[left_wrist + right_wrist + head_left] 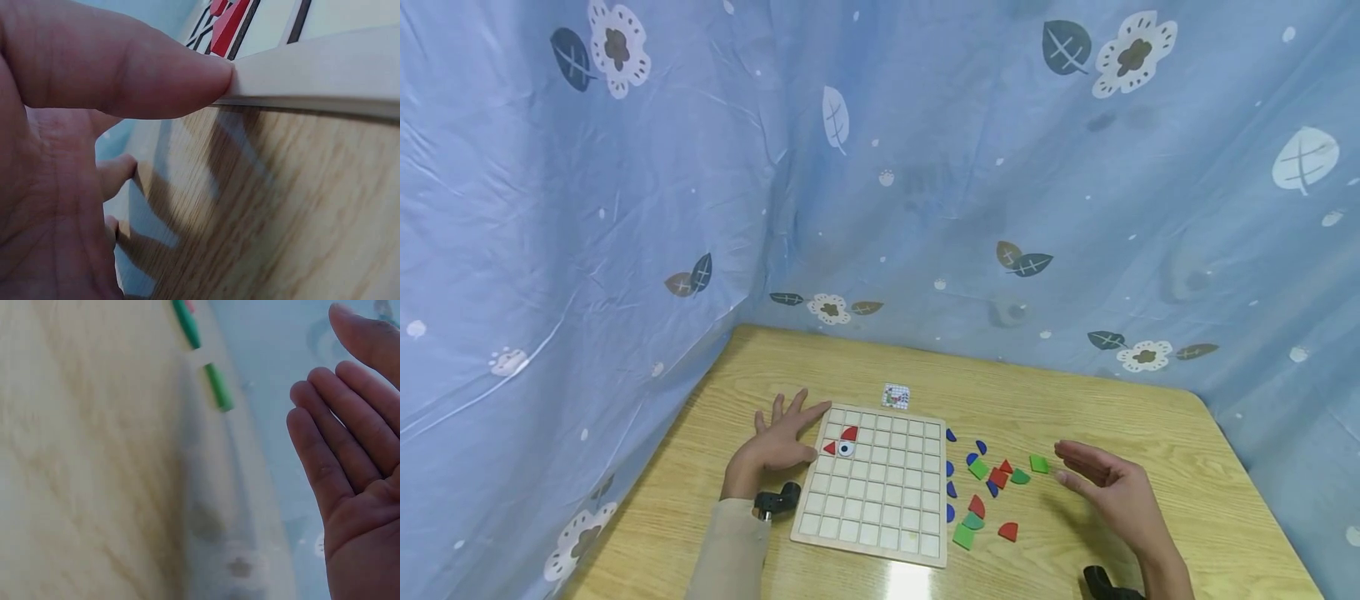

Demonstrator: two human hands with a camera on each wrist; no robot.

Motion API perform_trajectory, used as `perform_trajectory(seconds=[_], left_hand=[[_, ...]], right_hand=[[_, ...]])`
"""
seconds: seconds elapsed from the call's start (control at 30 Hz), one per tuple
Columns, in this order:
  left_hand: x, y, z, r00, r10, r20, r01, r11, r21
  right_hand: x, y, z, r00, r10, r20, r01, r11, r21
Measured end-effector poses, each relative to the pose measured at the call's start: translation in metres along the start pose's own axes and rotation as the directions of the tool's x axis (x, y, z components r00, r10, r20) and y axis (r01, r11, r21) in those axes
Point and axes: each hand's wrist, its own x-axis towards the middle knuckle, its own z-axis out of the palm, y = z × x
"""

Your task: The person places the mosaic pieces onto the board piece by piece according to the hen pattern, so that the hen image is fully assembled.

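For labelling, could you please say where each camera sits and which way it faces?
Head: worn on the head, facing forward and down at the grid board, loose pieces and curtain; left grip and right grip show.
Left wrist: worn there, facing the board's edge and table; left thumb and fingers show.
Right wrist: worn there, facing table and curtain, partly blurred; right palm and fingers show.
Head and left wrist share the board and red pieces.

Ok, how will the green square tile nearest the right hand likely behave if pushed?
The green square tile looks small and thin, so probably light. Its straight edges suggest a stiff piece. Lying flat on the wood-grain table, it should slide rather than roll or tip.
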Motion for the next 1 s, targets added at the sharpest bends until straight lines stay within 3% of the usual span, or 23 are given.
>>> perform_trajectory(seconds=[0.17, 0.3, 1.0], left_hand=[[0.001, 0.0, 0.001, 1.0, 0.001, -0.003, -0.001, 1.0, -0.009], [0.001, 0.0, 0.002, 1.0, 0.005, -0.003, -0.005, 1.0, -0.016], [0.0, 0.0, 0.002, 1.0, 0.006, 0.001, -0.006, 1.0, -0.004]], right_hand=[[0.007, 0.011, 0.001, 0.997, 0.067, 0.035, -0.068, 0.998, 0.016], [0.013, 0.017, 0.002, 0.993, 0.103, 0.061, -0.101, 0.994, -0.029], [0.028, 0.016, 0.008, 0.992, 0.073, 0.098, -0.053, 0.98, -0.194]])
